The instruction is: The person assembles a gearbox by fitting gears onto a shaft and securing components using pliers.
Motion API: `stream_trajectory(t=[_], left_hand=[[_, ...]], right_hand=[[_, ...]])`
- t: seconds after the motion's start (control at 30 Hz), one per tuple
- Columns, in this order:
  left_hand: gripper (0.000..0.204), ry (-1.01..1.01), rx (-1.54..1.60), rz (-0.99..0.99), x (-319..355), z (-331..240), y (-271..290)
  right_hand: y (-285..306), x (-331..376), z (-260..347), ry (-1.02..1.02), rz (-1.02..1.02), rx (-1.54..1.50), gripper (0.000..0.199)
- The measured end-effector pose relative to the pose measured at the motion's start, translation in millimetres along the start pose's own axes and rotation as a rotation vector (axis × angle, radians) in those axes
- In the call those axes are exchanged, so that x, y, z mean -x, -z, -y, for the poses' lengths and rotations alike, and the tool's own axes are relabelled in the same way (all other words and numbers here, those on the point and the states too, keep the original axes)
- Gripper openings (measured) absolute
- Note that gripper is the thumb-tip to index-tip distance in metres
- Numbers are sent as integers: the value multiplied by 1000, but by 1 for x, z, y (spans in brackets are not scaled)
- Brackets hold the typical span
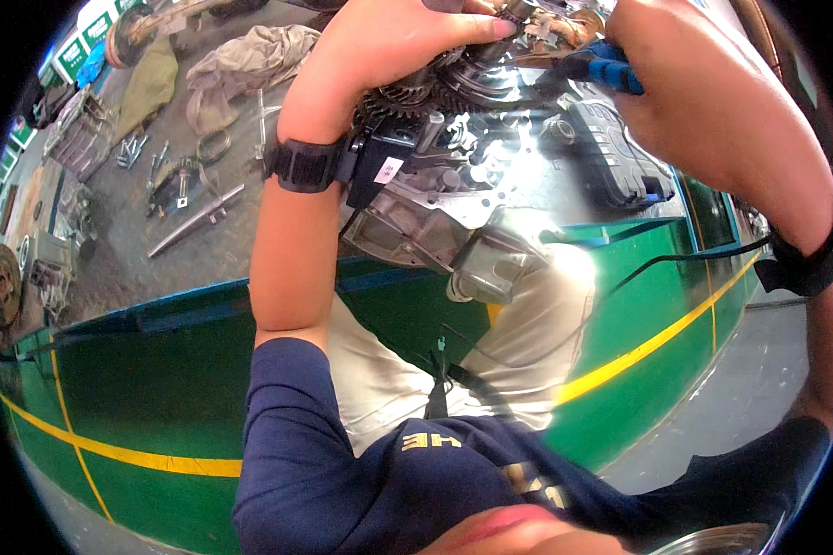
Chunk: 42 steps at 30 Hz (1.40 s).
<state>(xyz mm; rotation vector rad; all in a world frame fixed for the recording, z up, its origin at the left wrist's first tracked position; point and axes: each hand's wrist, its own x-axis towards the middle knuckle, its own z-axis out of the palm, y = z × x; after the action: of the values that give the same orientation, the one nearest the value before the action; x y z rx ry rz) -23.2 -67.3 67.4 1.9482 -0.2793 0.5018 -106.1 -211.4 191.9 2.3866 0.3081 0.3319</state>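
Observation:
At the top edge, my left hand [389, 42] grips a gear shaft [481, 79] with its thumb stretched along the shaft's upper end; the other fingers are mostly hidden or out of the picture. To its right, my right hand [648, 46] is closed around blue-handled pliers [611, 76], which point left toward the shaft. Their jaw tips are hard to make out. The gears stand over an opened metal gearbox housing [407, 227] at the bench's near edge. Each wrist wears a black strap, and the left one carries a small black box [379, 171].
Left of my left arm lie a metal bar [194, 220], bolts [131, 151], a ring [214, 145] and a crumpled cloth [250, 69]. More metal castings [81, 134] stand at the far left. A dark tool case [615, 153] sits on the right. A cable [676, 262] hangs from my right wrist.

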Motion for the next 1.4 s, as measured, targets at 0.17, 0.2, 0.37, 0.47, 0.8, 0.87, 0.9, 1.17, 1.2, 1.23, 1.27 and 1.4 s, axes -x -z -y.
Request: stream_trajectory(t=[0.17,0.2,0.37,0.47,0.8,0.87,0.9,1.17,1.2,1.23,1.27,1.4], left_hand=[[31,-14,-68,7,0,-5,-1],[31,10,-72,6,1,-4,1],[32,-129,-24,1,0,-7,5],[36,-108,-78,34,-6,9,2],[39,-183,-110,-16,-9,12,-2],[38,-170,-96,-17,-10,13,-2],[36,-157,-77,-22,-10,13,-2],[36,-183,-48,-51,-13,15,-3],[38,-209,-41,-72,-12,17,-3],[38,-205,-42,-71,-12,19,-3],[38,-228,-55,-82,-13,20,-3],[37,-153,-62,-17,-10,13,0]], right_hand=[[-62,-28,-55,480,-310,-152,32],[-60,-26,-50,455,-262,-171,27],[-94,-42,-74,563,-334,-254,45],[-96,-36,-74,570,-351,-302,45],[-116,-23,-71,517,-496,-351,15],[-114,-23,-68,487,-481,-335,11],[-112,-24,-67,485,-478,-340,11],[-96,-36,-76,563,-344,-373,25],[-94,-38,-77,581,-306,-397,30],[-93,-40,-78,598,-268,-421,34],[-95,-41,-80,598,-267,-418,34],[-104,-47,-87,658,-360,-380,45]])
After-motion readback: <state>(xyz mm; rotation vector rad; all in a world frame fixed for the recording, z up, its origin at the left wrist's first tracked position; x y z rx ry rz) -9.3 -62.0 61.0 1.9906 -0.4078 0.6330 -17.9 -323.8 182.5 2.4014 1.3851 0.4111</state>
